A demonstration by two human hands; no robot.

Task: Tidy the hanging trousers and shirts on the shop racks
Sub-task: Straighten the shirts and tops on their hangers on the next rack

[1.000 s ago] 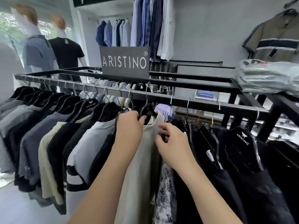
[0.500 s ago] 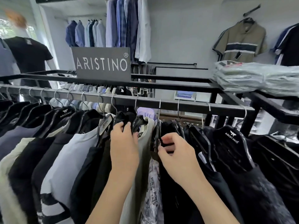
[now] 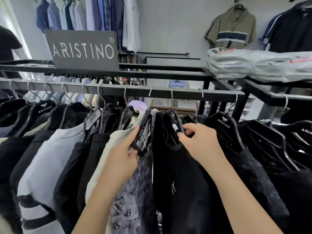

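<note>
A black rail [image 3: 185, 94] carries a row of shirts on black hangers. My left hand [image 3: 124, 156] grips the black hanger [image 3: 143, 122] of a grey patterned shirt [image 3: 135, 191], just right of a cream shirt [image 3: 104, 149]. My right hand [image 3: 197, 142] pinches the hanger of a black shirt [image 3: 179, 183] at the neck, where a small white tag [image 3: 175, 127] shows. A narrow gap lies between these two shirts. More black shirts [image 3: 253, 166] hang to the right, white, black and grey ones [image 3: 47, 157] to the left.
A grey ARISTINO sign [image 3: 82, 49] stands on the rack's upper frame. Bagged folded garments [image 3: 253, 65] are stacked on the right shelf. Dress shirts [image 3: 94, 16] and an olive striped polo [image 3: 233, 29] hang on the back wall.
My left hand moved right from the cream shirt's hanger to the patterned shirt's hanger. My right hand shifted right to the black shirt's hanger. The view turned right and closer.
</note>
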